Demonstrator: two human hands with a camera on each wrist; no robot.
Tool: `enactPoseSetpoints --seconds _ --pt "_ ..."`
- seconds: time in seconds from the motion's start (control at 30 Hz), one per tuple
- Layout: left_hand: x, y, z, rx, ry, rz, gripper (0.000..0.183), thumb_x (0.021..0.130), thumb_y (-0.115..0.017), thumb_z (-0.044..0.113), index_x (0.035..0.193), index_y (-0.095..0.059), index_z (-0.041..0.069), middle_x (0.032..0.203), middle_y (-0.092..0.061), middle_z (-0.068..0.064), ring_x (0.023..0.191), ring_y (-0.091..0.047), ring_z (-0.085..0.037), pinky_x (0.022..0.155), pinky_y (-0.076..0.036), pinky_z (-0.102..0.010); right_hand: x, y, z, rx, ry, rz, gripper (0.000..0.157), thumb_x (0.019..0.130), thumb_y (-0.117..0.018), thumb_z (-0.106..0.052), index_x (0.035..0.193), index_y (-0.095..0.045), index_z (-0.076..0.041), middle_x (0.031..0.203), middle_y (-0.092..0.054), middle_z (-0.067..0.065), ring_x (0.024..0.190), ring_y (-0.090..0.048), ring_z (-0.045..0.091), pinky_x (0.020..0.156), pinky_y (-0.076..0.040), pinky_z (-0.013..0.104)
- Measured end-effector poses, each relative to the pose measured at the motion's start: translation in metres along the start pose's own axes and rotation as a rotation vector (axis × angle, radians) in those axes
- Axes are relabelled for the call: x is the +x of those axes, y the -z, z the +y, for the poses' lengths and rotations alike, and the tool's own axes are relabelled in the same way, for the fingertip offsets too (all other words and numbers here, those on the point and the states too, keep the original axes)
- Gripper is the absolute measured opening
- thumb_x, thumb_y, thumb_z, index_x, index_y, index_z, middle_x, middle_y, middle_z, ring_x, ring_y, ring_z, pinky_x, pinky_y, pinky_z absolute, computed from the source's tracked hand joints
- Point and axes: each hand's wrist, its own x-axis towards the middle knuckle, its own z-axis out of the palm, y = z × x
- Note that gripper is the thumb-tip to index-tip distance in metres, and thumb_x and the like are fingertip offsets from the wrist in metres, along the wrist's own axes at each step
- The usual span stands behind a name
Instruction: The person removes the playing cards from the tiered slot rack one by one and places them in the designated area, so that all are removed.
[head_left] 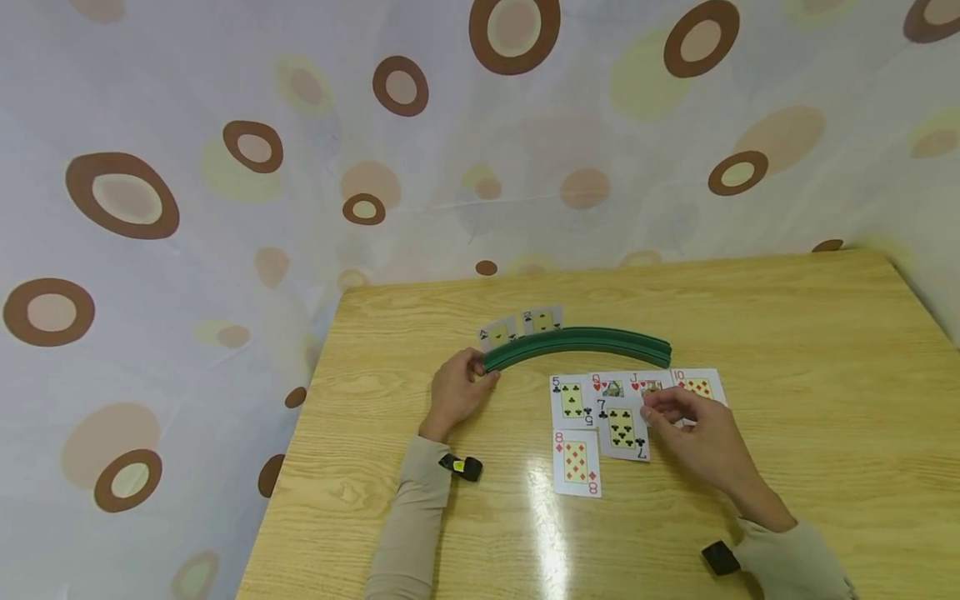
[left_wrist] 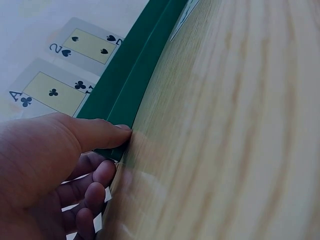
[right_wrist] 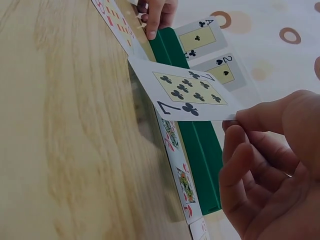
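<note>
A curved green card holder stands on the table, with an ace of clubs and a two of spades upright in its left part. My left hand grips the holder's left end, thumb on the near side, as the left wrist view shows. Between thumb and forefinger, my right hand pinches the seven of clubs by its edge. That card is raised and tilted over the face-up cards, partly covering the queen of hearts and jack of hearts.
Face up near the holder lie a five of clubs, an eight of diamonds and a ten of diamonds, the last partly behind the right hand. The wooden table meets a patterned cloth at its back and left.
</note>
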Motion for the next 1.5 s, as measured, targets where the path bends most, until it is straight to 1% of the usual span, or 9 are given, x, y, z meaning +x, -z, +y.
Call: enactPoseSetpoints --seconds 0.27,0.43,0.67,0.8,0.93,1.1,1.37,1.5 --pt "0.001 0.000 0.002 -0.003 0.002 -0.003 0.030 0.101 -0.079 0.025 0.120 -0.073 0.002 0.096 -0.073 -0.008 0.078 -0.054 -0.012 0.072 -0.040 -0.025 -0.004 0.000 0.005 -0.079 -0.069 -0.068 0.015 0.102 -0.077 -0.014 0.110 -0.078 -0.002 0.097 -0.080 0.009 0.078 -0.065 -0.004 0.073 -0.053 0.018" --pt "0.003 0.000 0.001 -0.001 0.004 0.001 0.031 0.101 -0.079 0.025 0.121 -0.073 0.002 0.096 -0.073 -0.008 0.078 -0.054 -0.012 0.072 -0.040 -0.025 -0.006 0.000 0.008 -0.100 -0.099 -0.086 0.014 0.100 -0.078 -0.012 0.110 -0.078 -0.002 0.095 -0.080 0.008 0.075 -0.066 -0.002 0.072 -0.054 0.020" --pt "0.005 0.001 0.001 -0.002 0.007 0.006 0.032 0.100 -0.080 0.024 0.122 -0.073 0.001 0.097 -0.072 -0.009 0.079 -0.055 -0.014 0.072 -0.040 -0.025 -0.009 -0.003 0.009 -0.109 -0.153 -0.130 0.016 0.101 -0.078 -0.013 0.112 -0.078 -0.001 0.095 -0.080 0.007 0.074 -0.066 0.004 0.068 -0.053 0.021" --pt "0.004 0.001 0.001 0.003 0.012 0.002 0.032 0.101 -0.080 0.024 0.123 -0.073 0.002 0.097 -0.073 -0.008 0.079 -0.056 -0.013 0.072 -0.040 -0.025 -0.011 -0.005 0.007 -0.132 -0.163 -0.126 0.015 0.100 -0.078 -0.012 0.111 -0.078 -0.001 0.092 -0.080 0.006 0.072 -0.064 0.005 0.065 -0.050 0.022" --pt "0.003 0.001 0.000 -0.001 0.013 0.001 0.031 0.101 -0.079 0.025 0.121 -0.073 0.002 0.096 -0.072 -0.008 0.079 -0.056 -0.013 0.072 -0.041 -0.025 -0.013 -0.007 0.007 -0.143 -0.161 -0.117 0.015 0.100 -0.078 -0.012 0.111 -0.078 -0.001 0.091 -0.079 0.005 0.070 -0.063 0.003 0.063 -0.050 0.022" --pt "0.002 0.001 0.001 -0.009 0.019 -0.001 0.031 0.101 -0.079 0.025 0.121 -0.073 0.002 0.096 -0.072 -0.008 0.079 -0.055 -0.013 0.072 -0.040 -0.025 -0.014 -0.006 0.007 -0.144 -0.163 -0.119 0.017 0.102 -0.077 -0.016 0.111 -0.077 -0.002 0.090 -0.079 0.004 0.068 -0.060 0.001 0.060 -0.048 0.023" --pt "0.001 0.000 0.000 -0.006 0.019 -0.002 0.032 0.101 -0.079 0.025 0.122 -0.073 0.002 0.096 -0.072 -0.008 0.079 -0.056 -0.013 0.073 -0.040 -0.025 -0.015 -0.005 0.005 -0.148 -0.172 -0.105 0.018 0.103 -0.077 -0.017 0.112 -0.077 -0.001 0.091 -0.078 0.005 0.068 -0.061 0.002 0.061 -0.048 0.022" --pt "0.001 0.001 0.000 -0.001 0.022 -0.003 0.032 0.101 -0.080 0.025 0.122 -0.073 0.002 0.096 -0.072 -0.007 0.079 -0.056 -0.013 0.073 -0.040 -0.025 -0.012 -0.007 0.006 -0.133 -0.154 -0.097 0.018 0.103 -0.077 -0.017 0.112 -0.077 -0.002 0.090 -0.077 0.004 0.068 -0.061 0.002 0.062 -0.048 0.022"
